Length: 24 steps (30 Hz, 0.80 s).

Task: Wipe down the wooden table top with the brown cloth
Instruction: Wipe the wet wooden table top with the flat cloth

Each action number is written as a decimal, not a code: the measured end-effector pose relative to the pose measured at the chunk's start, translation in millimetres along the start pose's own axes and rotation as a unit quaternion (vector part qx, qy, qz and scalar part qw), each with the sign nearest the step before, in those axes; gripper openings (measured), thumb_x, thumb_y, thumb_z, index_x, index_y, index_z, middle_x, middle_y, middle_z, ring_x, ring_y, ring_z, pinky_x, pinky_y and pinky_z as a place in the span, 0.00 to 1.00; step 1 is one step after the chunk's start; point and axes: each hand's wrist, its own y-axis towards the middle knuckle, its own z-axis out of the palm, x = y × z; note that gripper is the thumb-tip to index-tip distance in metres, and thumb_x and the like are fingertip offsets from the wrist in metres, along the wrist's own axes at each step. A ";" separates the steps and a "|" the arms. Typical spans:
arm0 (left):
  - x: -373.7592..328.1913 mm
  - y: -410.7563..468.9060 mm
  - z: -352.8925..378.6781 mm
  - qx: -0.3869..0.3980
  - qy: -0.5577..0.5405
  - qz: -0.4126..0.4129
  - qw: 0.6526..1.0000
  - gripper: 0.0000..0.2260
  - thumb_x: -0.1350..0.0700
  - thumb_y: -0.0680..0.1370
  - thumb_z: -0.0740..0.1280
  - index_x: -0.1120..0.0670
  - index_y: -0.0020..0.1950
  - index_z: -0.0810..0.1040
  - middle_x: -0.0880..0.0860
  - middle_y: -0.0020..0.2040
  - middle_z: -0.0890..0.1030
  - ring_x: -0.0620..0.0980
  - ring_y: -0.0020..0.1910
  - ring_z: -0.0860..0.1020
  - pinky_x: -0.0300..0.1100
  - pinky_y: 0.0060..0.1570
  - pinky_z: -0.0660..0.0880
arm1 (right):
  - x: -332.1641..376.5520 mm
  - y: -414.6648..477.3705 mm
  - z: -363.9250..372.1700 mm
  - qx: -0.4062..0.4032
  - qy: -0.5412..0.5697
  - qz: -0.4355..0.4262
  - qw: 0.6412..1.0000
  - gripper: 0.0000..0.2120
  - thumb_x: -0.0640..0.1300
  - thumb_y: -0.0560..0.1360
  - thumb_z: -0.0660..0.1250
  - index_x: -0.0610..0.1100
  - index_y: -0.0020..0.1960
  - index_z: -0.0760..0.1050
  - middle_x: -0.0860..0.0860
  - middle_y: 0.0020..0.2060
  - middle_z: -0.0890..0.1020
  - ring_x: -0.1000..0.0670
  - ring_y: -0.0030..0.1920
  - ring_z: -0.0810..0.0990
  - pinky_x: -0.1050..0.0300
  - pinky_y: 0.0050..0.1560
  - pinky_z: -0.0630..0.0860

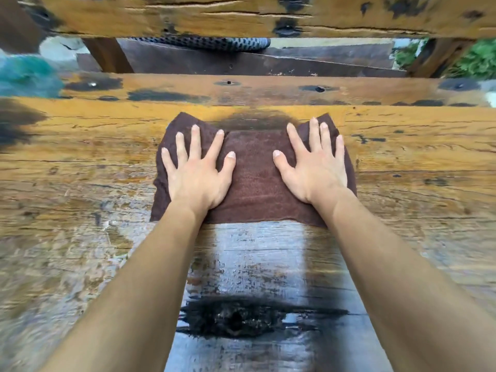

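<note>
From the head camera, looking forward and down: my two bare arms reach straight out over a weathered, orange-brown plank worktop (402, 146) marked with dark stains and cracks. A dark brown, roughly rectangular terry cloth (255, 173) lies flat on it, well out from my body, its long axis running left to right across the planks. My left hand (197, 174) presses palm-down on the cloth's left half and my right hand (315, 171) on its right half, fingers splayed and pointing away from me. Neither grip is closed on anything; both are flat and released, pinning the cloth by pressure alone. Both hands sit equally far out, so neither is nearer. Between my forearms, from the cloth's near edge toward me, runs a wet, shiny strip of wood (257, 264). Beyond the cloth the planks look dry, so I judge the unwiped wood lies ahead and to both sides.
</note>
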 end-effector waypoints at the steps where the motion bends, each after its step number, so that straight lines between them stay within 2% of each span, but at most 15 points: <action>1: 2.5 -13.5 -1.4 0.004 -0.004 -0.003 1.000 0.28 0.30 0.82 0.44 0.32 0.83 0.47 0.49 0.86 0.42 0.57 0.84 0.39 0.65 0.79 0.36 | 1.5 -14.0 0.4 0.004 0.004 -0.002 1.000 0.35 0.71 0.81 0.41 0.60 0.85 0.41 0.45 0.85 0.38 0.45 0.84 0.35 0.37 0.81 0.35; 11: 27.8 -156.6 4.6 0.029 0.003 -0.018 0.999 0.29 0.30 0.82 0.42 0.33 0.83 0.42 0.50 0.86 0.40 0.58 0.84 0.38 0.65 0.79 0.37 | 8.4 -152.0 21.2 0.019 0.004 -0.002 1.000 0.36 0.72 0.80 0.39 0.60 0.84 0.37 0.45 0.84 0.36 0.45 0.83 0.33 0.38 0.81 0.34; 17: 38.5 -233.8 12.2 0.021 0.015 -0.007 1.000 0.30 0.31 0.82 0.42 0.34 0.83 0.43 0.51 0.86 0.42 0.59 0.84 0.40 0.66 0.79 0.39 | 7.8 -227.8 30.7 0.022 -0.008 0.001 1.000 0.37 0.72 0.80 0.39 0.59 0.85 0.39 0.44 0.84 0.37 0.44 0.84 0.34 0.38 0.81 0.35; 24: 51.4 -308.8 12.6 0.038 0.016 -0.002 0.999 0.29 0.32 0.82 0.41 0.34 0.83 0.41 0.51 0.86 0.40 0.59 0.84 0.39 0.66 0.79 0.39 | 14.7 -309.6 45.5 0.018 -0.002 0.013 1.000 0.37 0.71 0.80 0.39 0.59 0.85 0.41 0.44 0.84 0.39 0.44 0.84 0.37 0.38 0.81 0.36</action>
